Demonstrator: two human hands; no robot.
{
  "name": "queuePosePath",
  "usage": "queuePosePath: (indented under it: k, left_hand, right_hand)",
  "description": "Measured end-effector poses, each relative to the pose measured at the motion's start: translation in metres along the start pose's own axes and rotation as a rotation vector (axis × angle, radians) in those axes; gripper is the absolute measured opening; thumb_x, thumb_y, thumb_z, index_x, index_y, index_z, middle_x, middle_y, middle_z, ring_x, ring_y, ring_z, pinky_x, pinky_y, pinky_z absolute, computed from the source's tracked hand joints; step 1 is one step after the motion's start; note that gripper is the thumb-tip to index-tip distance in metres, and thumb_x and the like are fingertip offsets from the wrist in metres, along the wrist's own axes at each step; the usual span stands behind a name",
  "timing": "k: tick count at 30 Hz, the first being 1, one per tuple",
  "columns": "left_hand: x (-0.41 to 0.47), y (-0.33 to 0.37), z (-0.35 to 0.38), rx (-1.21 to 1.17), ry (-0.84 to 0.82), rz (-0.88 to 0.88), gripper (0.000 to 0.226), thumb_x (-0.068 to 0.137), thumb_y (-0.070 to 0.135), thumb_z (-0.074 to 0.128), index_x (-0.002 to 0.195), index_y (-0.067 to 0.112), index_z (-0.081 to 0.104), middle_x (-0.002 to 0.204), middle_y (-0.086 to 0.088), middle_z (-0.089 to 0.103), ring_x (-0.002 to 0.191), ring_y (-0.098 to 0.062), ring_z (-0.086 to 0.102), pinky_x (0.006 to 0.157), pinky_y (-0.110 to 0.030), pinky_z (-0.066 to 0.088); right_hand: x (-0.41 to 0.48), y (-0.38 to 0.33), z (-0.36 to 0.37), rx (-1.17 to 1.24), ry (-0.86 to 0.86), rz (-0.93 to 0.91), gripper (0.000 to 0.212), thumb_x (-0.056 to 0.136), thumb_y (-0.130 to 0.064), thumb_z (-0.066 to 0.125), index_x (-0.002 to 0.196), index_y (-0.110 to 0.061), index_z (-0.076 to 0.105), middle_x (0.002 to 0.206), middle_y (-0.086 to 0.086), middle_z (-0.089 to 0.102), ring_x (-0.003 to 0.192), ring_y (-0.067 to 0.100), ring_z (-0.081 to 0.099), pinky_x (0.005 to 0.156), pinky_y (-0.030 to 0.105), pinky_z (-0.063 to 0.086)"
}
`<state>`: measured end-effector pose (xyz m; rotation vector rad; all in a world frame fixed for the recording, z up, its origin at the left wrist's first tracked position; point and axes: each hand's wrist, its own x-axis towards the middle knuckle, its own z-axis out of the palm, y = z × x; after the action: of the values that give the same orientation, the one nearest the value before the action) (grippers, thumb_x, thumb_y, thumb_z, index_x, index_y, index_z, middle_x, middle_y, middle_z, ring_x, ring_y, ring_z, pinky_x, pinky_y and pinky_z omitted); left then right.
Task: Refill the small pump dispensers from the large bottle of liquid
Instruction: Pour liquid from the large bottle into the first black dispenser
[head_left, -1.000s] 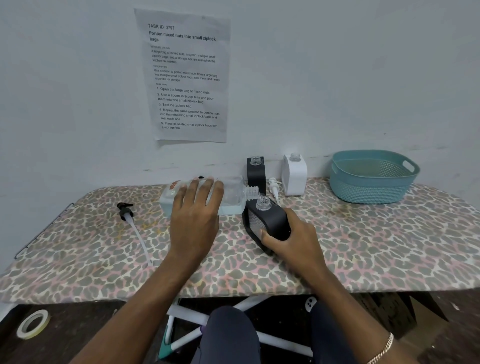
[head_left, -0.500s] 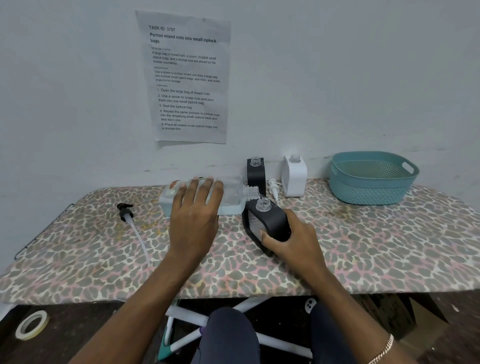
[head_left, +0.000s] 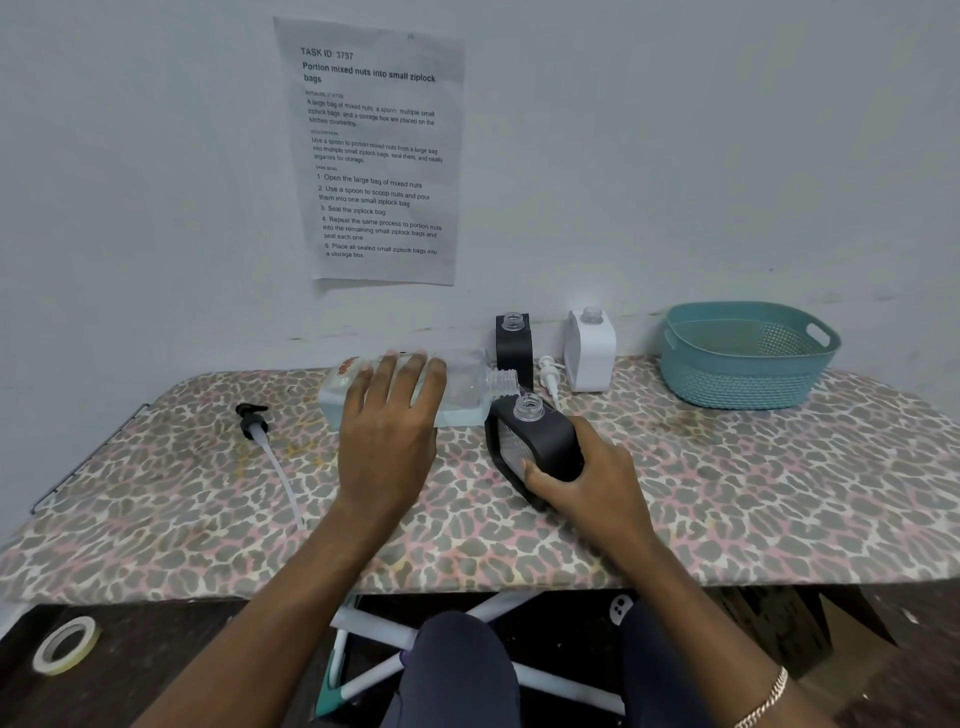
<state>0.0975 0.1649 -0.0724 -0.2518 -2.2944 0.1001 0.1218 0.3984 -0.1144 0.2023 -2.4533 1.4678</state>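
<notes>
Refilling stage, seen from the head view. We hold the large clear plastic bottle (head_left: 462, 387) on its side at mid-table, mouth pointing right, so that its pale liquid pools along the lower wall and can run toward the threaded neck. The left hand (head_left: 387, 447) grips it from above, fingers draped over the far side; the thumb is hidden. The right hand (head_left: 582, 480) wraps round the lower body of a small black flat-sided dispenser with a clear ribbed window (head_left: 540, 441), fingers curled on its near face, tilting it leftward. This brings its open neck just below and beside the bottle's mouth, shortening the drop. We cannot tell whether liquid is passing, as no stream shows.

Both vessels sit over the leopard-print covered table (head_left: 727, 493), where we judge any spill would be caught. At the far edge against the wall stand a second black dispenser (head_left: 514, 343) and a white dispenser (head_left: 589, 353), both uncapped and upright, apparently queued for filling. A white pump head (head_left: 549, 371) lies between them. A black pump head with a long white dip tube (head_left: 254, 421) lies well to the left, clear of the pouring. A teal perforated plastic basket (head_left: 748, 358) rests at far right.
</notes>
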Motion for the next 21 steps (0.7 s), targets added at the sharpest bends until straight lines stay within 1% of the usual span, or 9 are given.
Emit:
queuePosePath:
  k: [4,12,21]
  left_hand:
    - [-0.0004,-0.0007,-0.0009,-0.003,-0.009,-0.001,0.066,0.077,-0.007,0.079,0.139,0.007,0.059,0.139,-0.017,0.066,0.135,-0.043,0.059,0.112,-0.06,0.046]
    - [0.0003,0.0001,-0.0018,0.003,-0.018,0.002,0.064,0.079,-0.005,0.078,0.139,0.008,0.059,0.14,-0.017,0.066,0.135,-0.042,0.058,0.113,-0.059,0.045]
    - [0.0016,0.0015,-0.0007,0.003,-0.007,0.012,0.063,0.08,-0.005,0.077,0.139,0.008,0.059,0.139,-0.017,0.066,0.134,-0.043,0.059,0.112,-0.06,0.046]
  right_hand:
    - [-0.0002,-0.0001,-0.0001,-0.002,-0.003,0.002,0.036,0.082,-0.038,0.083,0.112,-0.032,0.064,0.091,-0.017,0.074,0.081,0.002,0.069,0.074,0.033,0.059]
    - [0.0005,-0.0003,-0.0003,-0.007,-0.005,-0.011,0.036,0.083,-0.039,0.083,0.112,-0.03,0.064,0.091,-0.017,0.074,0.081,0.001,0.069,0.071,0.029,0.058]
    - [0.0008,-0.0002,-0.0015,0.008,-0.007,-0.015,0.033,0.082,-0.037,0.085,0.107,-0.032,0.063,0.088,-0.015,0.073,0.079,0.001,0.068,0.065,0.019,0.054]
